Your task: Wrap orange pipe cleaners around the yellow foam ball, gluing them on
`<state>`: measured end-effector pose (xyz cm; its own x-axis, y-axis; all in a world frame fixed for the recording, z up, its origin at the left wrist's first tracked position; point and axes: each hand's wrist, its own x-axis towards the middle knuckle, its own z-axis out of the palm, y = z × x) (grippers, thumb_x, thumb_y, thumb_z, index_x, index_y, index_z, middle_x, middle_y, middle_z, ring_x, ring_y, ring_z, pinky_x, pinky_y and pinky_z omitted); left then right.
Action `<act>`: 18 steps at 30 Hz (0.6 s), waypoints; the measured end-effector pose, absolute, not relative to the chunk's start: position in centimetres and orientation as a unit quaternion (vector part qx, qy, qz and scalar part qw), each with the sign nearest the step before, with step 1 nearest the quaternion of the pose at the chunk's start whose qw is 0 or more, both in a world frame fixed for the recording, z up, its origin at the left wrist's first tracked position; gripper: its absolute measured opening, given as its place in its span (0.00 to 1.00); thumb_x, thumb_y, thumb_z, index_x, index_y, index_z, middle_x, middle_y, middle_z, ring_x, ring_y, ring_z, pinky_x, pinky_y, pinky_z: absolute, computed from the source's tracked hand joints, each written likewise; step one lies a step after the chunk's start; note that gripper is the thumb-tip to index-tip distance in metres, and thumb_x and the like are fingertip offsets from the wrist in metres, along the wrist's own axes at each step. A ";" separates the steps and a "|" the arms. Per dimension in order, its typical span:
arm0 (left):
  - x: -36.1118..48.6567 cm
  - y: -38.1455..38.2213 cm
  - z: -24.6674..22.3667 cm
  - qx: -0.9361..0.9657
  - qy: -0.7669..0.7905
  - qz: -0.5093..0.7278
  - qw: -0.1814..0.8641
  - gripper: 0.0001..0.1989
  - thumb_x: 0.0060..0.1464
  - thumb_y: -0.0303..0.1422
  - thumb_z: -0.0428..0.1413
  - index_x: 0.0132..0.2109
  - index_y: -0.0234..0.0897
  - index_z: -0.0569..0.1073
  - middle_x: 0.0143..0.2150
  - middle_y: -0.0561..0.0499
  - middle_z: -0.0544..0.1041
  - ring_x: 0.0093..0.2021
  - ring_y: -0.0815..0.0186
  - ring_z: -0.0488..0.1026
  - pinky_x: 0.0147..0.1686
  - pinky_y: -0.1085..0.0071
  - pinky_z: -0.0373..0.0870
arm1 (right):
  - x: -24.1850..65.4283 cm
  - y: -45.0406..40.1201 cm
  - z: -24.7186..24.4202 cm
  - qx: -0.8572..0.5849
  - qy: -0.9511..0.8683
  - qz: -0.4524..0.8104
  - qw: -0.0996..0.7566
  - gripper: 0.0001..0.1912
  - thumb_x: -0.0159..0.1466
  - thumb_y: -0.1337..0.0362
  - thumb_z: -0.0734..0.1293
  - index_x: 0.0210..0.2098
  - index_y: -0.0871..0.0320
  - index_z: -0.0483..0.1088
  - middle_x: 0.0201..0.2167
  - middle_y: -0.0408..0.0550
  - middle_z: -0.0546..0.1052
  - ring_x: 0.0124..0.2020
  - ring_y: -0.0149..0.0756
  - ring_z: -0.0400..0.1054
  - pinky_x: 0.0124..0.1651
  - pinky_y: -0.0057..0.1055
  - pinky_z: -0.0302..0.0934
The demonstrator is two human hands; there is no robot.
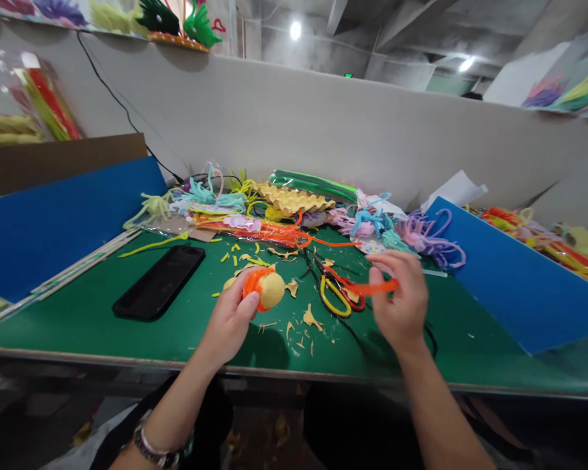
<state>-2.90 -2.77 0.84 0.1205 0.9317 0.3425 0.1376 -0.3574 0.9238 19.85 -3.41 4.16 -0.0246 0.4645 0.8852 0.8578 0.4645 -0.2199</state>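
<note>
Head view: at far left, one smooth upright blue panel [68,228] borders the flat green tabletop [323,356], whose straight front edge runs beneath both forearms. Beside the panel lies one black, round-cornered rectangular slab [159,284], with green surface between it and that edge.

Next, the left hand [232,320] has its fingers clamped on one pale-yellow, matte ball partly wrapped in fuzzy orange [273,290]; the ball is raised over the table, left of the middle. Behind it, a soft heap of fuzzy multicoloured stems [279,232] crowds the back.

Right of the ball, thin curled pale-yellow scraps [311,318], too many to count, litter the green. Then come two scissor loops, one yellow [342,313] and one red [361,304]; whether they form one pair, I cannot tell.

The right hand [402,300] pinches one blurred, fuzzy orange strip [377,287] between thumb and fingers, its near end above the loops. At far right, a second blue panel [524,274] slants inward, closing that side.
</note>
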 end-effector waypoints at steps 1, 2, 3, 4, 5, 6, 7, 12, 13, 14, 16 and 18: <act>-2.9 -2.8 1.0 0.642 0.417 0.515 0.384 0.21 0.51 0.42 0.45 0.45 0.33 0.70 0.36 0.48 0.72 0.27 0.68 0.63 0.21 0.74 0.59 | 20.6 -3.6 4.2 -0.474 -0.692 -0.209 0.503 0.07 0.61 0.67 0.60 0.36 0.55 0.68 0.34 0.49 0.71 0.39 0.38 0.66 0.43 0.37 0.59; -2.8 -2.8 1.1 0.640 0.418 0.516 0.387 0.21 0.50 0.42 0.45 0.44 0.32 0.70 0.36 0.48 0.72 0.27 0.69 0.63 0.20 0.75 0.58 | 21.3 -3.6 4.1 -0.475 -0.707 -0.208 0.482 0.07 0.62 0.67 0.59 0.36 0.55 0.69 0.32 0.48 0.71 0.37 0.38 0.66 0.42 0.36 0.60; -2.8 -2.7 1.1 0.635 0.420 0.517 0.391 0.21 0.49 0.42 0.46 0.44 0.32 0.71 0.34 0.48 0.71 0.25 0.69 0.62 0.20 0.75 0.58 | 21.7 -3.6 3.9 -0.487 -0.729 -0.195 0.440 0.08 0.63 0.65 0.58 0.35 0.56 0.69 0.32 0.48 0.71 0.36 0.38 0.66 0.41 0.36 0.60; -2.7 -2.7 1.1 0.628 0.422 0.520 0.397 0.22 0.49 0.42 0.46 0.44 0.32 0.71 0.32 0.49 0.71 0.24 0.70 0.61 0.20 0.75 0.58 | 22.1 -3.4 3.6 -0.504 -0.747 -0.189 0.390 0.11 0.64 0.63 0.57 0.34 0.57 0.70 0.32 0.50 0.71 0.36 0.39 0.67 0.39 0.36 0.60; -2.6 -2.7 1.1 0.620 0.423 0.525 0.401 0.22 0.49 0.42 0.46 0.44 0.31 0.71 0.30 0.50 0.70 0.22 0.71 0.59 0.20 0.75 0.58 | 22.4 -3.3 3.4 -0.524 -0.756 -0.191 0.341 0.15 0.65 0.61 0.55 0.33 0.58 0.71 0.32 0.52 0.72 0.36 0.41 0.67 0.39 0.37 0.60; -2.6 -2.7 1.0 0.614 0.422 0.530 0.404 0.22 0.48 0.42 0.46 0.44 0.31 0.71 0.29 0.51 0.70 0.22 0.71 0.59 0.19 0.75 0.58 | 22.6 -3.2 3.2 -0.545 -0.758 -0.196 0.300 0.18 0.65 0.59 0.53 0.32 0.59 0.72 0.34 0.55 0.72 0.37 0.43 0.67 0.39 0.39 0.60; -2.5 -2.6 1.0 0.609 0.422 0.536 0.405 0.22 0.48 0.43 0.47 0.44 0.31 0.71 0.29 0.51 0.70 0.21 0.71 0.58 0.19 0.75 0.57 | 22.8 -3.2 3.2 -0.567 -0.751 -0.204 0.271 0.21 0.65 0.57 0.52 0.32 0.59 0.72 0.36 0.57 0.72 0.38 0.45 0.66 0.39 0.40 0.60; -2.6 -2.7 1.4 0.601 0.437 0.536 0.401 0.23 0.46 0.44 0.47 0.42 0.31 0.71 0.28 0.51 0.69 0.20 0.72 0.58 0.19 0.74 0.59 | 24.6 -4.5 4.8 -0.653 -0.689 -0.034 0.314 0.21 0.65 0.52 0.53 0.34 0.56 0.72 0.28 0.49 0.75 0.24 0.35 0.67 0.24 0.29 0.58; -2.6 -2.7 1.6 0.601 0.437 0.535 0.401 0.23 0.46 0.44 0.46 0.42 0.30 0.71 0.27 0.51 0.69 0.20 0.72 0.58 0.19 0.74 0.59 | 24.8 -4.7 5.2 -0.647 -0.671 0.041 0.359 0.22 0.64 0.50 0.52 0.33 0.56 0.72 0.24 0.47 0.74 0.19 0.32 0.65 0.20 0.27 0.56; -2.7 -2.7 1.8 0.600 0.436 0.536 0.403 0.24 0.46 0.44 0.46 0.42 0.30 0.71 0.25 0.52 0.68 0.19 0.71 0.58 0.19 0.74 0.59 | 24.9 -4.9 5.6 -0.635 -0.645 0.103 0.412 0.23 0.64 0.49 0.52 0.33 0.57 0.71 0.21 0.46 0.73 0.16 0.30 0.63 0.17 0.25 0.54; -2.7 -2.8 2.0 0.594 0.433 0.539 0.410 0.24 0.45 0.44 0.46 0.42 0.30 0.71 0.23 0.53 0.66 0.19 0.71 0.58 0.19 0.74 0.59 | 24.7 -5.0 6.3 -0.604 -0.581 0.160 0.521 0.22 0.63 0.48 0.54 0.30 0.58 0.69 0.19 0.44 0.72 0.16 0.29 0.63 0.17 0.24 0.55; -2.8 -2.7 2.1 0.583 0.434 0.546 0.416 0.24 0.44 0.44 0.47 0.42 0.30 0.71 0.22 0.54 0.66 0.18 0.72 0.57 0.18 0.74 0.59 | 24.1 -5.1 6.6 -0.579 -0.546 0.138 0.590 0.19 0.62 0.49 0.57 0.28 0.58 0.67 0.21 0.44 0.73 0.20 0.30 0.67 0.21 0.25 0.60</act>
<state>-2.75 -2.75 2.06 0.0269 0.9607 0.2764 0.0513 -0.2775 0.9594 24.08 -5.06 6.64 0.3654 0.7949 0.4844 0.4691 0.2922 -0.8334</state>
